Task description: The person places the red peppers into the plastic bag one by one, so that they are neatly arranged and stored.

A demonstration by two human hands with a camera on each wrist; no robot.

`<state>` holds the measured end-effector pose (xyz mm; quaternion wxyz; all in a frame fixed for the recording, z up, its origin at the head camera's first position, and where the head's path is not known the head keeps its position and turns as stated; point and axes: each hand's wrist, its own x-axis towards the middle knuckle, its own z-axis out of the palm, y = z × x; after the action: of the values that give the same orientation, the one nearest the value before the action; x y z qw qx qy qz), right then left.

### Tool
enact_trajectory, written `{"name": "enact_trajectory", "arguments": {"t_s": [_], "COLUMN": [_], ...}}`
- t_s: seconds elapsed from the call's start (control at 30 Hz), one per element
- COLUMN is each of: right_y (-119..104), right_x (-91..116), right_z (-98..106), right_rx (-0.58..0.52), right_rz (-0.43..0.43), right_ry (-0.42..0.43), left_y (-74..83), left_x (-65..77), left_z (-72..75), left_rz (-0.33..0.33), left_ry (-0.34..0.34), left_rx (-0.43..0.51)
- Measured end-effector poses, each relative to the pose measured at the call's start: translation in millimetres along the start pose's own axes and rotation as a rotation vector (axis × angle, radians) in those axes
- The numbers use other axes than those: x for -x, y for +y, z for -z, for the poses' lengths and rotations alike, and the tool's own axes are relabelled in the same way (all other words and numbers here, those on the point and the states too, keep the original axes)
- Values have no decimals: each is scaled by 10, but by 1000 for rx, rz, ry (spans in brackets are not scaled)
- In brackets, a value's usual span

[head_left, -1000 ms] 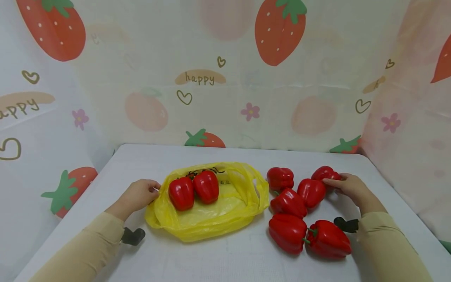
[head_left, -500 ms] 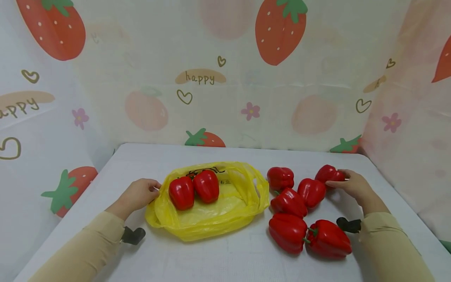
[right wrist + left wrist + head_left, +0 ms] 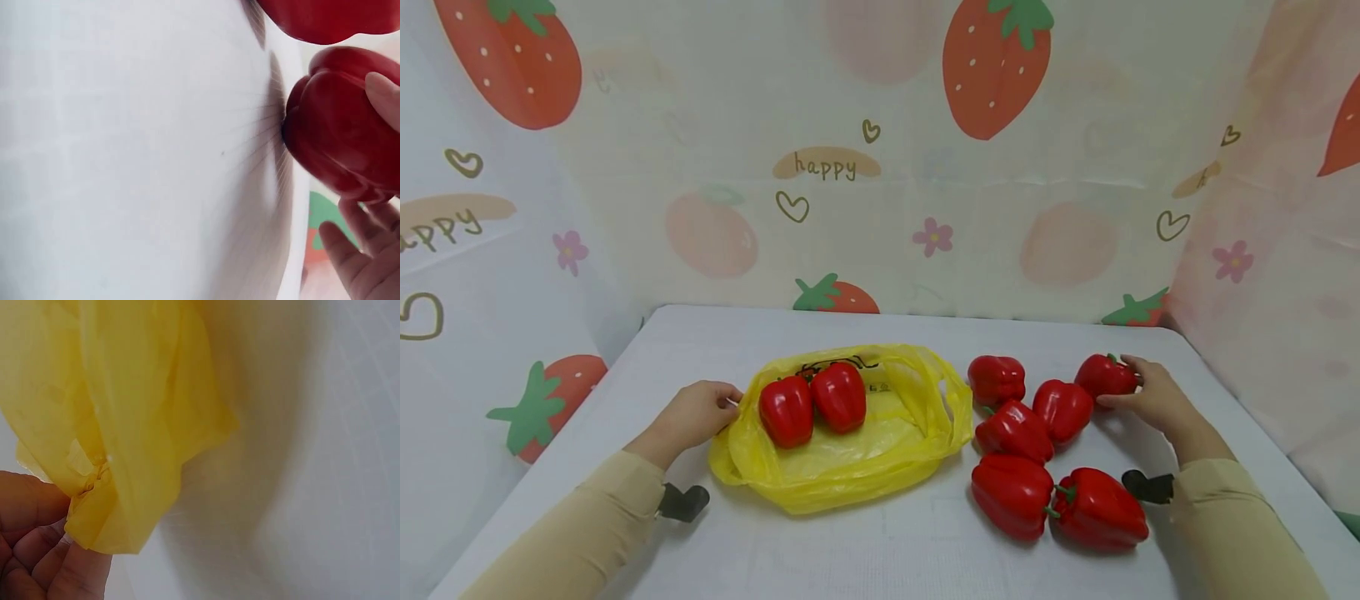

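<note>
Yellow plastic gathers between the thumb and curled fingers of the left hand (image 3: pixel 696 412), which we see pinching the left edge of the yellow plastic bag (image 3: pixel 850 487). The right hand (image 3: pixel 1153 404) holds a red pepper (image 3: pixel 1103 377) lightly, thumb on one side and fingers on the other; in the right wrist view we find one finger apart from it. That pepper sits at the far right of the loose group, stem end up, and a narrow gap parts it from a neighbour in the wrist view.

Five more peppers (image 3: pixel 1063 411) crowd between the right hand and the bag, whose right rim comes just beside the nearest of them. Inside the bag, two peppers (image 3: pixel 786 412) lie together toward the left, with yellow film spreading to their right. We see a strip of white table (image 3: pixel 880 558) between the held pepper and the far edge, and a wider stretch between the right hand and the right edge.

Against one second ago, we note that the held pepper has shifted right and turned, so its green stem now shows; the right hand has moved right too. The left hand and bag look unchanged.
</note>
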<state>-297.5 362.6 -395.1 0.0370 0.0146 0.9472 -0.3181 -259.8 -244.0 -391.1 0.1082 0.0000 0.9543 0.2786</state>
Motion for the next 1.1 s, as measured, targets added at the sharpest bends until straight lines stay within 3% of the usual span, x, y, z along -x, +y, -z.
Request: {"name": "enact_trajectory", "arguments": {"t_s": [0.33, 0.6, 1.1], "right_y": [-9, -11, 13], "right_x": [67, 94, 70], "right_z": [6, -29, -90], "right_rx": [-58, -164, -207], "right_rz": [23, 15, -6], "right_ry": [-19, -38, -104], "left_y": [-10, -8, 12], "left_x": [-3, -4, 21], "left_z": [-3, -4, -3], "left_rz": [1, 7, 9], "left_ry": [-2, -5, 3], "left_rx": [12, 20, 15]}}
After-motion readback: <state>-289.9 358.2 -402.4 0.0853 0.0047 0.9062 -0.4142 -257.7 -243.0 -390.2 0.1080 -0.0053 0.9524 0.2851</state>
